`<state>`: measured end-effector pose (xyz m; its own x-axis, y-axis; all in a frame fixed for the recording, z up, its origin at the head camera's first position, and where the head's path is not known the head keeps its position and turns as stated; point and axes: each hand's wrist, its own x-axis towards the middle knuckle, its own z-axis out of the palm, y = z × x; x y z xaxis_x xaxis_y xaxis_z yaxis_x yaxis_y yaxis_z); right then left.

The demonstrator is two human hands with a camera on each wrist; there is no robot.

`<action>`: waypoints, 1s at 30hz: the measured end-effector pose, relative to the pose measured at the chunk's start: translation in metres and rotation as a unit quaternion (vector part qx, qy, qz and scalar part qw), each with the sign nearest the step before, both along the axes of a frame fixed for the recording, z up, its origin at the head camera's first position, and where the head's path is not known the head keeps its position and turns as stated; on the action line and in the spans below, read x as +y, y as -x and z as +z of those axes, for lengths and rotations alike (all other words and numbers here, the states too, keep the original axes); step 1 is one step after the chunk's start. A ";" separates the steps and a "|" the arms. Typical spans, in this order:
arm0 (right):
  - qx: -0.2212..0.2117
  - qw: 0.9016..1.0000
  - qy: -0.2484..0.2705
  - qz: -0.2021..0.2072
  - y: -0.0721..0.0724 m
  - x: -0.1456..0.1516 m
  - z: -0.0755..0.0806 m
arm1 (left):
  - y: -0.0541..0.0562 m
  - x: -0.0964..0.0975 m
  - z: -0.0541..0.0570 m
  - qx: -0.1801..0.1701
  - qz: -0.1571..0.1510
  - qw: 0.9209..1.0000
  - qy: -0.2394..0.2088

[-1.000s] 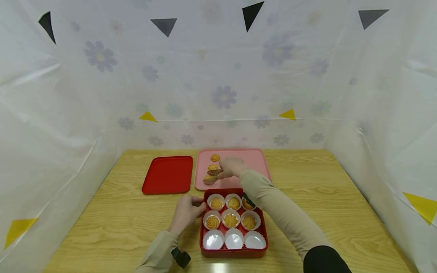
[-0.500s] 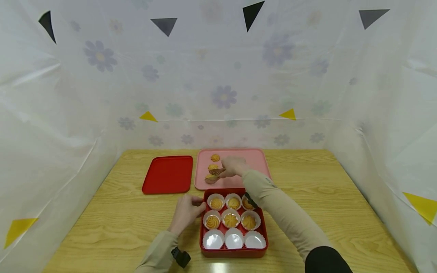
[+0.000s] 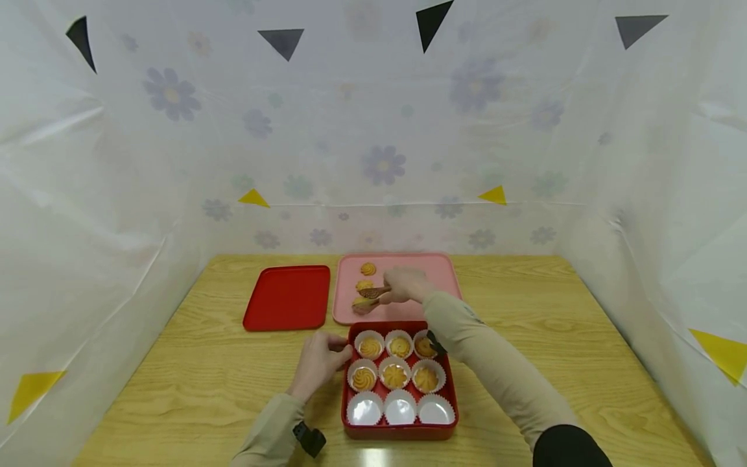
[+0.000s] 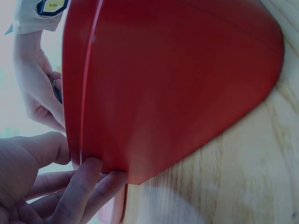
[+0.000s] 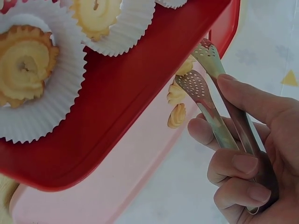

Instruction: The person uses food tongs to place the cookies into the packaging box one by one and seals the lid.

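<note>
The left hand (image 3: pixel 318 364) rests loosely at the far part of the left side of a red box (image 3: pixel 403 432), thumb and fingertips touching it, while the right hand (image 3: pixel 404 284) grasps metal tongs (image 5: pixel 239 120) over the left part of a pink tray (image 3: pixel 433 272). The tongs' perforated ends point left and stand apart around the near cookie (image 3: pixel 360 301); whether they touch it cannot be told. Beyond it on the tray lie a middle cookie (image 3: pixel 364 284) and a far cookie (image 3: pixel 368 268). The box stands just nearer than the tray, with three rows of white paper cups: box cookies (image 3: pixel 394 375) sit in the far and middle rows, and the near cups (image 3: pixel 400 408) show bare bottoms. A flat red tray (image 3: pixel 287 298) lies left of the pink one on the wooden tabletop (image 3: pixel 525 324)
</note>
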<state>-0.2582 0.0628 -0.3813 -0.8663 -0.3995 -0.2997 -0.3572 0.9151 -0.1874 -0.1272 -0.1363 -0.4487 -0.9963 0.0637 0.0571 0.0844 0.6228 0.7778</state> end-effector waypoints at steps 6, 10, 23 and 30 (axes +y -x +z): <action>-0.002 1.000 0.021 0.001 -0.003 0.010 0.004 | 0.000 0.000 0.000 -0.001 -0.001 1.000 -0.003; 0.004 0.999 0.030 0.012 -0.007 0.018 0.008 | 0.000 0.000 -0.001 -0.002 0.000 1.000 -0.002; 0.021 0.996 0.076 0.045 -0.022 0.045 0.015 | -0.002 -0.002 0.000 -0.014 -0.003 1.000 -0.010; 0.041 0.992 0.097 0.071 -0.038 0.061 0.018 | -0.002 -0.002 0.000 -0.016 0.002 1.000 -0.010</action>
